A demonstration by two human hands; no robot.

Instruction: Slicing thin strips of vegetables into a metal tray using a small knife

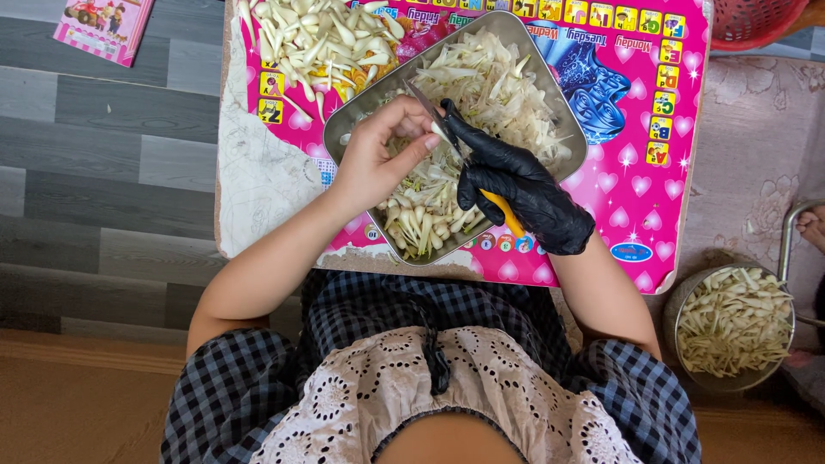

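Gripping a yellow-handled knife [481,185], gloved right hand [516,191] over pink mat [653,215], grey plank floor [103,163].

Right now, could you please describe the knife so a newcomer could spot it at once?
Find the metal tray on the pink mat. Above it, the black-gloved right hand grips the knife: yellow handle, thin grey blade, unlike the pale stalks around.

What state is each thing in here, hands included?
left hand: bare, pinching a pale stalk
right hand: black-gloved, gripping knife
knife: yellow handle, blade against the stalk
metal tray: heaped with pale pieces
round bowl: on the floor, full of stalks
loose stalks: piled on the pink mat
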